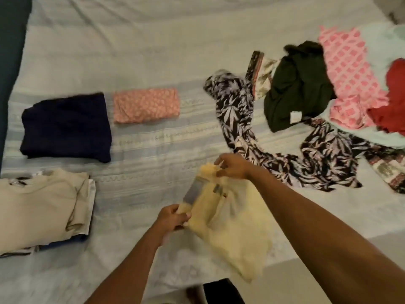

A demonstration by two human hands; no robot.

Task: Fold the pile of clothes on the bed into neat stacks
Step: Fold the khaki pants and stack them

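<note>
- Hands are holding a pale yellow garment (pixel 232 227) up off the bed (pixel 153 51), probably to spread it and find its edges before the first fold.
- Right hand (pixel 232 166) is pinching the garment's far top corner, with the fingertips drawn together on the cloth. Left hand (pixel 174 218) is gripping the near edge, fingers curled round the fabric and thumb on top.
- Folded pieces are sitting left of the yellow garment, apparently to keep them apart from the loose clothes: a beige stack (pixel 39 207) nearest, a navy piece (pixel 65 128) beyond it, and a pink spotted piece (pixel 145 108) beside the navy one.
- Unfolded clothes are waiting to the right of and beyond the yellow garment. A leaf-print piece (pixel 238 119) is lying closest, then a dark green top (pixel 295 88), a pink checked piece (pixel 350 73) and a red one (pixel 392 102), all overlapping.
- Judging by that heap, the task is looking roughly midway.
</note>
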